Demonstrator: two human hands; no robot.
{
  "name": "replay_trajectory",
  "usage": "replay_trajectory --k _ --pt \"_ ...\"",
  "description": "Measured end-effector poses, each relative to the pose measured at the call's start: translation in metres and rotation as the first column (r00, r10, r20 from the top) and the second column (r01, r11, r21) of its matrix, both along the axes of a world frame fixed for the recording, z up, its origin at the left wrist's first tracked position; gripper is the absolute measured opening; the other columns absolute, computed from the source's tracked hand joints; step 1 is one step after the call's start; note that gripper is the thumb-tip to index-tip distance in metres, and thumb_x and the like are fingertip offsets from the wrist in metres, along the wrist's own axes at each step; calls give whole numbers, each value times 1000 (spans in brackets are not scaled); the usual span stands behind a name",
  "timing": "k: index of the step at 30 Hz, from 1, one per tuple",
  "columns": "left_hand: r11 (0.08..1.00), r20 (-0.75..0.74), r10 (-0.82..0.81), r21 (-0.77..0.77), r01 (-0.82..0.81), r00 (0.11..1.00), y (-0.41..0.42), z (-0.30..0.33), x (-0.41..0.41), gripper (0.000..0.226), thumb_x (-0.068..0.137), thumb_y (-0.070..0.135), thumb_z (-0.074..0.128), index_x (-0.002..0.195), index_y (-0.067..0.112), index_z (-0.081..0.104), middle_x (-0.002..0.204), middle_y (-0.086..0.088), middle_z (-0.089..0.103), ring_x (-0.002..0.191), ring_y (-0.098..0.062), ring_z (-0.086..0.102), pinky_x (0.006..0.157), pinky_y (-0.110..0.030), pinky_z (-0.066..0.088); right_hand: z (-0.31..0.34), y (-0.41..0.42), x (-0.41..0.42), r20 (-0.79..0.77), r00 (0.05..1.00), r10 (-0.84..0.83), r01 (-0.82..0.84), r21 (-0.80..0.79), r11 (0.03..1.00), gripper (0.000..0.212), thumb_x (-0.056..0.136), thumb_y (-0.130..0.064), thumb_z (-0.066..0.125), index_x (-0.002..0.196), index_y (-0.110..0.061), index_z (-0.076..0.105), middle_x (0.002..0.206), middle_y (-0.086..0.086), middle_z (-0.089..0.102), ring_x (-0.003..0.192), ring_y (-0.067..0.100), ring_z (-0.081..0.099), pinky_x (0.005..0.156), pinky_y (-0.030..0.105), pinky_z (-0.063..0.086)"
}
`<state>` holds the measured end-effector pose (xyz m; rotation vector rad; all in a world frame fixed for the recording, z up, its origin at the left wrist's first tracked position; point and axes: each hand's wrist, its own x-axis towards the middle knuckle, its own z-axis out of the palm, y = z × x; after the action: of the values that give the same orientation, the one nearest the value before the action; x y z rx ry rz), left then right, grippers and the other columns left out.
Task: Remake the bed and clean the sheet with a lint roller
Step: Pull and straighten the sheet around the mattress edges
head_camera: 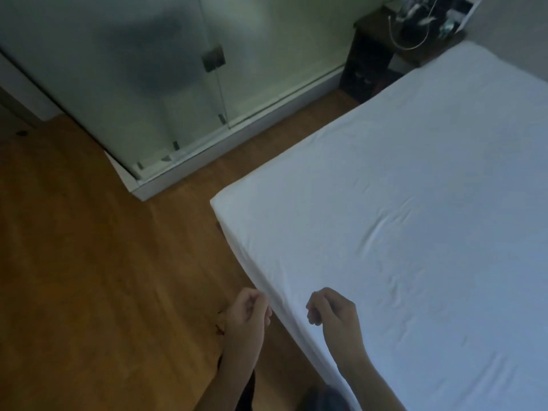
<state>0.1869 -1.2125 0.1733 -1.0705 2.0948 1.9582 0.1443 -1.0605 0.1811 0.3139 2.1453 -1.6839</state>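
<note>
From where I sit, the white fitted sheet (400, 218) is already stretched over the mattress of the bed (252, 262), with shallow creases running across its middle and along the near edge. I judge the remaking to be at the smoothing stage; the cleaning has not begun, since I see no lint roller anywhere in view. The next move calls for flattening those creases with the palms, then fetching the roller.

My left hand (249, 312) hangs over the brown wooden floor (89, 262), just beside the near side of the mattress, fingers loosely curled and holding nothing. My right hand (332, 310) hovers over the sheet close to that same edge, fingers likewise curled in on nothing; whether it brushes the fabric I cannot tell.

Beyond the bed stands a frosted glass partition (148, 84), and a dark wooden nightstand (373, 60) with white cables lies at the far corner.
</note>
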Motion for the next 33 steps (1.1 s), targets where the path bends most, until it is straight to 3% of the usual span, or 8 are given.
replay_trajectory --k 9,14,19,21,23,26,29,33 --pt "998 38 -57 36 56 998 -169 22 -120 18 99 13 57 86 1 64 60 -3 59 62 -22 52 58 -28 43 41 -165 -119 -40 998 -49 49 -6 999 37 95 -2 52 61 -14 59 59 1 59 57 10 54 59 24 45" --pt "982 15 -187 -12 187 982 -224 11 -227 19 97 16 58 84 5 65 59 0 62 60 -20 53 58 -26 44 27 -224 -214 -72 979 -190 188 -32 982 36 96 -2 51 62 -12 59 58 1 59 56 9 53 58 23 45" --pt "931 59 -358 -49 361 932 -284 1 -367 24 96 1 56 72 0 61 56 -7 60 48 -13 57 47 -14 45 -13 -279 -326 -36 918 -394 392 -40 919 37 100 -9 49 66 -10 63 62 3 61 59 14 58 60 22 50" --pt "911 71 -388 -121 394 919 -303 -6 -418 17 93 1 61 76 2 63 56 -4 61 51 -15 56 50 -19 46 -21 -297 -370 -8 878 -479 478 -35 877 37 101 -11 49 68 -11 64 63 1 62 62 13 60 61 19 52" --pt "872 100 -453 -158 464 886 -312 -2 -460 14 92 6 63 79 6 65 58 -4 62 57 -22 56 57 -29 46 -17 -308 -401 18 850 -527 527 -30 849 35 102 -12 49 71 -9 65 63 0 63 62 12 60 62 18 52" --pt "815 85 -555 -143 561 827 -312 14 -526 14 94 8 61 81 6 66 61 -4 63 61 -23 57 60 -33 46 1 -312 -442 8 809 -588 588 -35 808 34 102 -12 49 73 -5 65 63 -1 63 61 11 60 60 18 51" --pt "720 65 -678 -139 680 732 -296 24 -578 14 96 11 58 85 5 66 69 -10 64 64 -21 59 61 -27 49 13 -305 -469 -22 717 -697 696 -35 717 34 101 -8 51 69 -5 64 60 0 61 57 11 57 57 19 48" --pt "560 89 -816 -123 819 572 -268 13 -640 17 97 13 59 82 8 66 65 -5 63 56 -10 58 55 -18 49 15 -298 -500 -24 562 -826 826 -35 563 37 98 -3 53 63 -12 61 55 0 58 54 8 53 54 18 42"
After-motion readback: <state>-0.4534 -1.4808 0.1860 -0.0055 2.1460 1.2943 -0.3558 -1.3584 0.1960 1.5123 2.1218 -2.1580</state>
